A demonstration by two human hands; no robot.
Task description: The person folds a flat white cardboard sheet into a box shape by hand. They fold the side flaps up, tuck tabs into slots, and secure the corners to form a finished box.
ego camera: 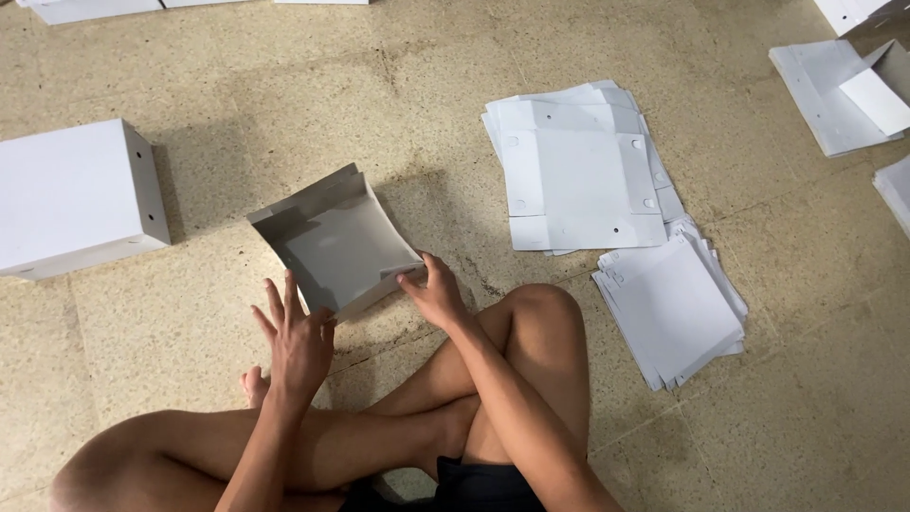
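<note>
Grey half-folded box (pixel 336 245), opening up, hands (pixel 436 289) at near edge

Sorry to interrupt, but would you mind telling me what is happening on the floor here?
A person sits cross-legged on the tiled floor, working on a half-folded grey cardboard box. The right hand pinches its near right edge, while the left hand, fingers spread, touches its near left corner. To the right lie two stacks of flat white box blanks. A finished white box stands to the left, and more white sheets lie farther away.
</note>
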